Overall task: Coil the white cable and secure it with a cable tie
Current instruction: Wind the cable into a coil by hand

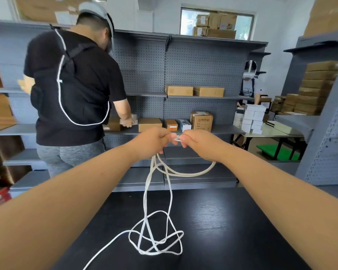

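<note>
"White cable (pixel 189 174), item one: where is it recorded?"

"It is held up in the air over the far edge of a black table (pixel 232 221). A short bunch of strands is pinched between both hands. A few loops are hung beneath them in a shallow arc, and two long strands are let down to the tabletop, where the slack is heaped in loose, crossing loops. One end is trailed off toward the near edge."

"Hands, condition?"

"The left hand (pixel 154 141) and the right hand (pixel 199 143) are brought close together, fingers curled. The strands are nipped between thumb and fingertips on each side."

"Surface?"

"Dark wood grain, matte, with a faint sheen. Only the cable is seen lying on the part in view."

"Room, fixtures?"

"Grey pegboard shelving (pixel 203 59) is set along the far wall. Brown cartons (pixel 179 90) are laid on its middle shelf, with more cartons on the shelf below. More boxes are stacked in a window (pixel 215 22) above. A pile of white boxes (pixel 254 117) is kept on a side table (pixel 271 133) to the right, with tall stacks of brown boxes (pixel 316 88) behind it."

"Others present?"

"A person in a black shirt (pixel 76 84) is stood at the shelving, back turned, one hand rested on a carton."
</note>
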Motion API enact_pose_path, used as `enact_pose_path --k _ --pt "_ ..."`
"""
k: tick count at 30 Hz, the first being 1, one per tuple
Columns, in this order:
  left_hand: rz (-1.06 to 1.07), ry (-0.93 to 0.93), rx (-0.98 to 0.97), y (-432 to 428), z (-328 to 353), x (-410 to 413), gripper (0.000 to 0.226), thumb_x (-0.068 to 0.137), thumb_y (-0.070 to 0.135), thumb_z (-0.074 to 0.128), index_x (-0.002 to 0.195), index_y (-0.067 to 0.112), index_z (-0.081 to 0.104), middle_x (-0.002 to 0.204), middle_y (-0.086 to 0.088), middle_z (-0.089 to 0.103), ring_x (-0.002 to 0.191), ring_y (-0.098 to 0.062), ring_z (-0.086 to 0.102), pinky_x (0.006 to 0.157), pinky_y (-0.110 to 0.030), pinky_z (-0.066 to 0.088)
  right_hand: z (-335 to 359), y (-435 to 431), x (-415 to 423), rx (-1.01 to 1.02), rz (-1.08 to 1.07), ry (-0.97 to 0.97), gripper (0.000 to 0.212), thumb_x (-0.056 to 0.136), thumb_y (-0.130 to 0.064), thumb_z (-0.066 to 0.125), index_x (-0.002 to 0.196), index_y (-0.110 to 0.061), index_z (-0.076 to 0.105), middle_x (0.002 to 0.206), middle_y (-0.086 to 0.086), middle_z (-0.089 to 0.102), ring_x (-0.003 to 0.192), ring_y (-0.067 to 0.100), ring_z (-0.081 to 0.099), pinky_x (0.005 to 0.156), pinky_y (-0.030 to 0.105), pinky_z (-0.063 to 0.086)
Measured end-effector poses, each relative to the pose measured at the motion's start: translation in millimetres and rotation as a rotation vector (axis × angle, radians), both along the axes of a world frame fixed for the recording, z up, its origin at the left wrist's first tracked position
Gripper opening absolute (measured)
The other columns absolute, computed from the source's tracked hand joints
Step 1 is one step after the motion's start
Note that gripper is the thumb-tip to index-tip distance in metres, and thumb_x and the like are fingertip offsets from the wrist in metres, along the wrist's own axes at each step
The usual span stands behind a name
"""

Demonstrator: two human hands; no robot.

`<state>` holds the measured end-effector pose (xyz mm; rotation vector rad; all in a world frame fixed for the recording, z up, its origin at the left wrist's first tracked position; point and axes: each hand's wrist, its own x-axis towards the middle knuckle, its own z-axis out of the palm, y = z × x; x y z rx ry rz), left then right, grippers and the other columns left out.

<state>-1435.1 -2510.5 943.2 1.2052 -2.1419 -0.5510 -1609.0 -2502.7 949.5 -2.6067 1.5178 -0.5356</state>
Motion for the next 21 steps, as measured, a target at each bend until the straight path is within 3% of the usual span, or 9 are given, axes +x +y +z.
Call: enact_pose_path --k 2,6,9,12,15,17,19,21 --pt "-0.071 0.233 0.158 3 -6 0 0.032 0.098 0.031 0.041 0.084 0.016 0.065 0.076 -0.003 0.053 0.062 -0.011 0.051 0.070 -0.023 0.043 4 0 -4 -0.048 -0.007 0.011 0.031 0.101 -0.028 0.027 0.082 -0.015 0.048 0.069 -0.007 0.043 0.076 0.018 0.044 0.068 0.031 0.030" --pt "-0.195 0.605 0.493 2 -24 1 0.040 0.099 0.036 0.034 0.102 0.008 0.062 0.082 -0.006 0.061 0.074 -0.018 0.060 0.082 -0.034 0.050 19 2 -21 -0.117 -0.029 -0.014 0.031 0.101 -0.025 0.028 0.081 -0.013 0.047 0.069 -0.003 0.043 0.073 0.019 0.043 0.064 0.031 0.025" --pt "-0.255 0.651 0.636 0 -38 -1 0.046 0.098 0.038 0.031 0.097 0.006 0.065 0.083 -0.009 0.066 0.078 -0.022 0.060 0.083 -0.035 0.046 29 3 -35 -0.155 -0.044 -0.036 0.030 0.100 -0.026 0.030 0.079 -0.014 0.047 0.078 0.004 0.051 0.076 0.020 0.046 0.066 0.031 0.028" --pt "-0.290 0.593 0.643 6 -44 -7 0.028 0.086 0.029 0.051 0.092 0.005 0.066 0.086 -0.005 0.070 0.081 -0.018 0.063 0.087 -0.031 0.045 38 10 -48 -0.184 -0.047 -0.041 0.030 0.100 -0.026 0.030 0.079 -0.013 0.048 0.083 0.009 0.055 0.079 0.022 0.048 0.072 0.034 0.032" --pt "-0.254 0.395 0.515 17 -36 -12 0.008 0.088 0.016 0.060 0.086 0.010 0.066 0.082 0.002 0.070 0.083 -0.010 0.064 0.089 -0.025 0.045 39 16 -61 -0.168 -0.080 -0.012 0.032 0.100 -0.028 0.028 0.081 -0.013 0.049 0.084 0.009 0.056 0.080 0.023 0.049 0.075 0.037 0.038" --pt "-0.146 0.172 0.341 24 -19 -13 0.013 0.090 0.013 0.058 0.079 0.016 0.066 0.081 0.003 0.068 0.081 -0.008 0.062 0.084 -0.022 0.042 36 20 -67 -0.171 -0.108 0.022 0.033 0.100 -0.030 0.027 0.082 -0.013 0.049 0.084 0.008 0.056 0.080 0.023 0.050 0.076 0.039 0.039" --pt "0.106 -0.016 -0.055 22 -2 -14 0.016 0.091 0.015 0.056 0.079 0.016 0.065 0.078 0.003 0.063 0.074 -0.011 0.058 0.076 -0.024 0.041 34 24 -71 -0.200 -0.107 -0.012 0.033 0.100 -0.030 0.027 0.082 -0.014 0.049 0.084 0.009 0.056 0.080 0.024 0.050 0.077 0.039 0.040" --pt "0.356 -0.069 -0.458 21 10 -12 0.017 0.093 0.019 0.052 0.083 0.012 0.064 0.080 -0.001 0.058 0.077 -0.019 0.053 0.072 -0.029 0.040 35 29 -71 -0.229 -0.096 -0.063 0.032 0.100 -0.028 0.027 0.082 -0.013 0.049 0.084 0.011 0.057 0.081 0.027 0.051 0.077 0.041 0.041"
